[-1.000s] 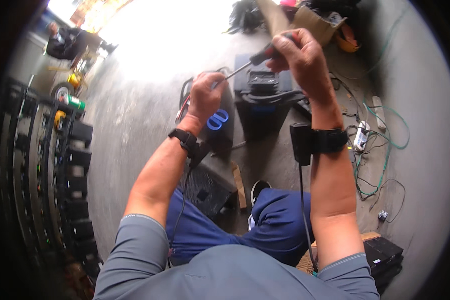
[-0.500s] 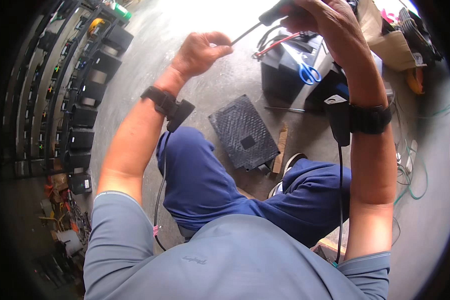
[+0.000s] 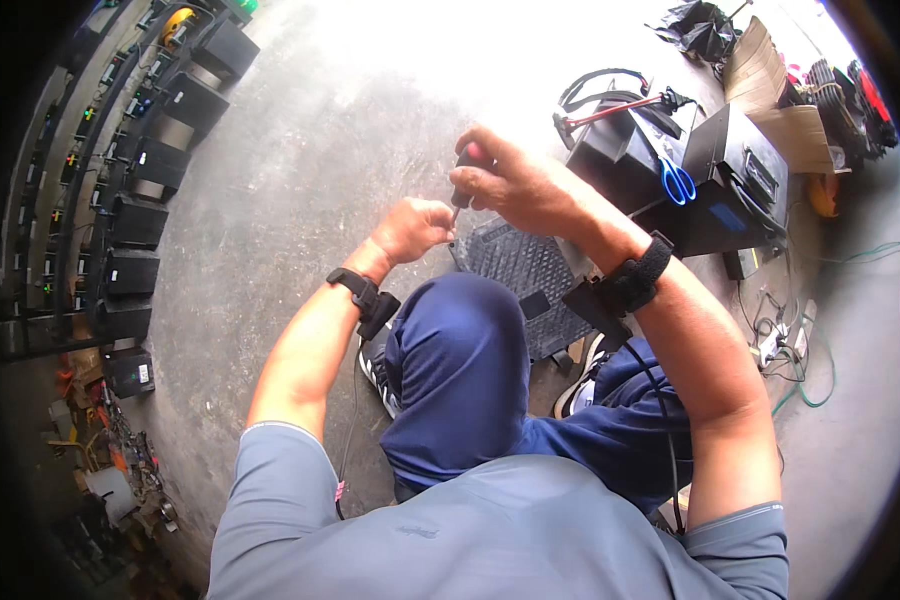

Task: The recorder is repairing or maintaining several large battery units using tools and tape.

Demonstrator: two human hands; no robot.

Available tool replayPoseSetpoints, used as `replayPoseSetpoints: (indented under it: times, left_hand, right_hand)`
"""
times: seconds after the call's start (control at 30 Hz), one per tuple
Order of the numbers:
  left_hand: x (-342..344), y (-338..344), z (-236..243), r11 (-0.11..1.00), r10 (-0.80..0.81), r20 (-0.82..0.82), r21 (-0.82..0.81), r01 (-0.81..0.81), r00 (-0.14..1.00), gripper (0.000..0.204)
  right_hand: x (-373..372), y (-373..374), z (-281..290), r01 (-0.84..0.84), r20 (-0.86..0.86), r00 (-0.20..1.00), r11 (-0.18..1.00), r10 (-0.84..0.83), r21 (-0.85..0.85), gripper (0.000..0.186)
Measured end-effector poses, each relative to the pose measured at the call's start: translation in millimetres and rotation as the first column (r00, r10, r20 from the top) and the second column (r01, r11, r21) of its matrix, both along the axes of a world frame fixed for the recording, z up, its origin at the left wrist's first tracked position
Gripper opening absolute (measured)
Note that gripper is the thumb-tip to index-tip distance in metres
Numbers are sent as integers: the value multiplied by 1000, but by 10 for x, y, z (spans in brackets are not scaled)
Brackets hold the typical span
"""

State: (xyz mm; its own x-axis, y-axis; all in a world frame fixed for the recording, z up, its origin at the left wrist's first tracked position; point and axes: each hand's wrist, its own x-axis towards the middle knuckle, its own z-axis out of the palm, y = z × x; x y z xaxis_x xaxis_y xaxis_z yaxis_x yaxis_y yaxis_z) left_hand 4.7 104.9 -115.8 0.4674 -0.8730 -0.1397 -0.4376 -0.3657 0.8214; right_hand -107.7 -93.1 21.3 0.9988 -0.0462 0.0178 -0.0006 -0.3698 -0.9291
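Black grille panel – 1 screwdriver, 2 hands

Blue rectangular label on black box; brown cardboard pieces behind it.

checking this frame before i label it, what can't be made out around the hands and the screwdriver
- Screwdriver tip: head view, hidden between the left hand and right hand.
- What the left hand's closed fingers pinch: too small, covered.
- Black grille panel: near edge hidden behind the raised knee.
- Floor beyond the hands: washed out by glare.
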Motion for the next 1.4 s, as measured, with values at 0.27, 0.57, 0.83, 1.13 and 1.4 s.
replayPoseSetpoints:
  times: [0.27,0.57,0.83,1.13,1.4]
  left_hand:
    - [-153,81,-393,997,54,36,58,-56,998,13]
    - [-78,86,-756,994,95,71,-63,-91,993,23]
    - [-23,264,-1365,997,-7,265,72,-13,964,11]
    - [94,387,-560,986,128,-420,-40,-159,898,26]
    - [-120,154,391,976,217,-361,83,-200,907,36]
  right_hand:
    - [141,201,-368,-83,-18,997,972,81,-221,30]
    - [289,311,-585,-129,24,990,963,139,-235,25]
    - [249,469,-1108,-249,0,965,916,262,-316,21]
    - [173,569,-1213,-300,-154,954,842,258,-448,30]
    - [-28,578,-1448,-179,-158,979,911,128,-372,47]
